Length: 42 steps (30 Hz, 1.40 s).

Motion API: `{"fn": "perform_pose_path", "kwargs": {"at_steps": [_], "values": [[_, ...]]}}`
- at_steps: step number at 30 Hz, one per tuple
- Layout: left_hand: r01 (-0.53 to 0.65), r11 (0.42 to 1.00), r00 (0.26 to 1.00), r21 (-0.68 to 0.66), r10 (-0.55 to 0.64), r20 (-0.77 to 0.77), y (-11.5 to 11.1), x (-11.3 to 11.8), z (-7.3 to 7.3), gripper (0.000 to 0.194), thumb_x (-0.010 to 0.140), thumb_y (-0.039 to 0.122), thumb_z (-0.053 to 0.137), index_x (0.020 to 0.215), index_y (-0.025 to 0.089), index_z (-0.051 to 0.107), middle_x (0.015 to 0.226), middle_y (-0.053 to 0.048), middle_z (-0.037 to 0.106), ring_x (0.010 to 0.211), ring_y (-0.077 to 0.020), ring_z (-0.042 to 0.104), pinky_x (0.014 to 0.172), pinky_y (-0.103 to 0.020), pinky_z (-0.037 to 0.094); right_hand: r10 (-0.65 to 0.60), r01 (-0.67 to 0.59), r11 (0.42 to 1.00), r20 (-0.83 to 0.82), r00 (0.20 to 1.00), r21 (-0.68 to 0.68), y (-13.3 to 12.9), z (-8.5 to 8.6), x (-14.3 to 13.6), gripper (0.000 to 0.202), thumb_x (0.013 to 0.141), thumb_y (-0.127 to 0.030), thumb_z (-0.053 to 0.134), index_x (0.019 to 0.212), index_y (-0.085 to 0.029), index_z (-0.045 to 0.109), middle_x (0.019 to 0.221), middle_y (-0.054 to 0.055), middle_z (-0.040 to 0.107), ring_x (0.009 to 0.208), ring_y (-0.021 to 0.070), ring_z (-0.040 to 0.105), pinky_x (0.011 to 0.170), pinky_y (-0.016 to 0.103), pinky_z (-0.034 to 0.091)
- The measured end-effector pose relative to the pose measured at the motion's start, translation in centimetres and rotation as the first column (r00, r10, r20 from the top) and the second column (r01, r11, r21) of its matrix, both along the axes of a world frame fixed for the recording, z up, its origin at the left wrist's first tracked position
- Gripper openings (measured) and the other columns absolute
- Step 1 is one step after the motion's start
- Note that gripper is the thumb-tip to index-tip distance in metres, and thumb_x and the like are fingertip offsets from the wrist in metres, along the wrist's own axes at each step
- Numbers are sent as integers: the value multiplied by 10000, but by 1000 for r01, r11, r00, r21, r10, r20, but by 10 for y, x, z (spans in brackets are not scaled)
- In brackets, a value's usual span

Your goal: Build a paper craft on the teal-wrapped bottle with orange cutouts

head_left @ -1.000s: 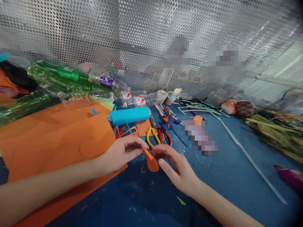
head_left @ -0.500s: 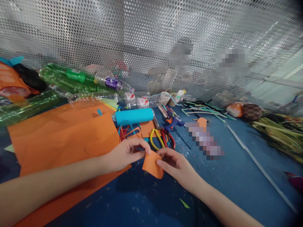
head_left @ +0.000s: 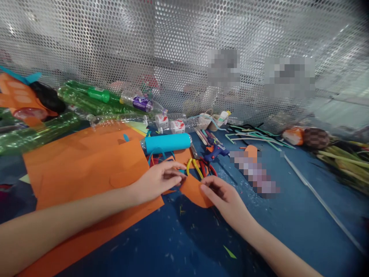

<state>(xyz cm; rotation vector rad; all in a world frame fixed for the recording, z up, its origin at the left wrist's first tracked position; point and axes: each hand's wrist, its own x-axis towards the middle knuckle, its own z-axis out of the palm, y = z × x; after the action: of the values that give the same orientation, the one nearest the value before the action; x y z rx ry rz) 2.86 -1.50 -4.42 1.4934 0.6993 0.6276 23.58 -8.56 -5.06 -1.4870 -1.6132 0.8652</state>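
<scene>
My right hand [head_left: 226,196] pinches a small cut piece of orange paper [head_left: 196,191] by its right side, between thumb and fingers. At the upper left corner of that piece, the fingertips of my left hand [head_left: 161,179] are drawn together on its edge. Beneath my left forearm lie large orange paper sheets [head_left: 86,165]. Just beyond my hands are yellow-handled scissors [head_left: 193,167] and a red-handled pair [head_left: 209,168]. A bottle wrapped in blue paper [head_left: 168,142] rests behind my left hand, with paper scraps around it.
A blue glue gun [head_left: 216,152] lies past the scissors. Green bottles [head_left: 83,98] and clear bottles [head_left: 178,125] line a perforated metal screen [head_left: 178,46]. To the right are thin strips [head_left: 253,136], a long pale stick [head_left: 317,194] and dried husks [head_left: 346,161].
The small orange paper has turned from a curled, upright pose to a flatter, wider one. My hands have spread slightly apart, and the whole view has shifted a little.
</scene>
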Motion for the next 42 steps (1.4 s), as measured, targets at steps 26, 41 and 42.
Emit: {"fn": "perform_pose_path", "kwargs": {"at_steps": [26,41,42], "values": [[610,716,472,338,13,-881,38,-62,54,344,657,151,604,993,215,571,846,-24,578,787,-190,532,564,-232,342,-78,-199,913,631,771,356,10,-21,-1,355,886,-298,454,1218,-189,517,1223,144,531,1167,290,479,978,503,415],[633,686,507,358,-18,-862,46,-66,50,336,651,174,599,973,225,518,903,-18,516,831,-180,503,604,-232,349,153,-443,883,800,580,152,10,-10,-19,431,936,-367,352,1346,-248,402,1403,46,412,1344,234,249,1095,534,204],[638,685,517,352,-42,-855,47,-67,49,342,653,169,594,982,227,520,890,-15,521,814,-174,507,603,-232,353,159,-442,884,793,588,151,10,-10,-19,436,935,-368,354,1345,-229,405,1397,53,420,1343,232,252,1097,525,212]]}}
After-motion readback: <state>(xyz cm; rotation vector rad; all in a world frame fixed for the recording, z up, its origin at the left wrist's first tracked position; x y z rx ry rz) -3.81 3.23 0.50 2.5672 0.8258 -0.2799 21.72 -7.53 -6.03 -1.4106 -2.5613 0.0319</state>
